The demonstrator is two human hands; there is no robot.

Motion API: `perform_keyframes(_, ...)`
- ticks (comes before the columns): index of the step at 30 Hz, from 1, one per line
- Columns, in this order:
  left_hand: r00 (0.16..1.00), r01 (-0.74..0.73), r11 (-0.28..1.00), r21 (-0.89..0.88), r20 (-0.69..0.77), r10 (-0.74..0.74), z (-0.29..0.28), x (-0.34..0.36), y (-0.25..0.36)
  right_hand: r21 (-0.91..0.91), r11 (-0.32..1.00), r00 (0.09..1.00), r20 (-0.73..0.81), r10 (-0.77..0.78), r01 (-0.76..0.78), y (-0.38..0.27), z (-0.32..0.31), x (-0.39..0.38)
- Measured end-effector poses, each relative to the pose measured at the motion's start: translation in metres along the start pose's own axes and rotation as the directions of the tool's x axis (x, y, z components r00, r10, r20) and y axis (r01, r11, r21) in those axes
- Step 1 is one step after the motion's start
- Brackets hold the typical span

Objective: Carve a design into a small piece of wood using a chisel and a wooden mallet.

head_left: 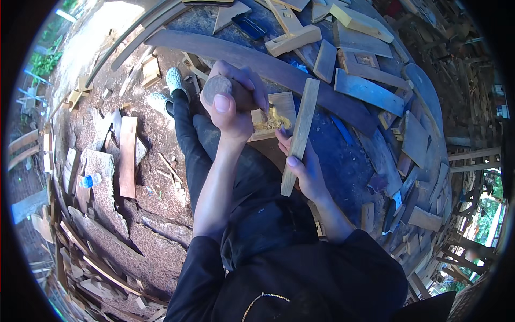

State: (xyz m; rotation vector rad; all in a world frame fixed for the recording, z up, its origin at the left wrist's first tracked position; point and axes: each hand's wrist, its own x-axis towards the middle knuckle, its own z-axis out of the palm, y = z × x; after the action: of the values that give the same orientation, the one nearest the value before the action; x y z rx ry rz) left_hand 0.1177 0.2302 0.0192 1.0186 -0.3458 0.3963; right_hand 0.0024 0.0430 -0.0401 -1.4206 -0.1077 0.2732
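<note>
My left hand (236,110) is wrapped round a thick, round-ended piece of brown wood (218,89), its end face turned up and the thumb laid along it. The far part of that piece is hidden by the fingers. In my right hand (307,174) a flat wooden slat (302,129) is gripped near its lower end and slants up to the right. Beyond the hands lies a pale square wooden board (284,102) with a rough yellowish patch (276,122), perhaps carving or shavings. The slat and my left hand partly cover this board.
A long curved dark plank (241,56) runs across behind the board. Wood offcuts (370,96) crowd the right, beside a wooden block (294,41) and a dark case (249,26). A blue-handled tool (396,204) is at right. Boards (127,155) and a blue-capped bottle (88,181) lie left.
</note>
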Motion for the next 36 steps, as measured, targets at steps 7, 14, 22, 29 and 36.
perform_keyframes(7, 0.997, 0.045, 0.999, -0.031, 0.062, -0.043, 0.0, -0.002, 0.005, -0.01, 1.0, 0.999, -0.013, 0.029, -0.029, 0.001, -0.001, -0.001)
perform_keyframes(14, 0.981, 0.123, 0.991, -0.053, 0.161, -0.113, -0.001, 0.003, 0.007, -0.001, 1.0, 1.0, -0.016, 0.023, -0.023, -0.004, 0.001, 0.002)
perform_keyframes(22, 0.985, 0.045, 0.998, 0.033, 0.163, -0.05, 0.011, 0.005, 0.002, 0.062, 0.998, 0.999, -0.046, 0.019, -0.016, 0.003, -0.006, 0.0)
perform_keyframes(29, 0.95, -0.282, 0.902, 0.327, 0.225, 0.216, 0.056, 0.01, -0.019, -0.142, 0.974, 0.931, -0.295, -0.214, 0.179, -0.08, -0.08, 0.011)
perform_keyframes(36, 0.958, -0.216, 0.868, 0.447, 0.27, 0.099, 0.069, 0.007, -0.024, -0.357, 0.74, 0.712, -0.235, -0.662, 0.57, -0.208, -0.12, -0.009)
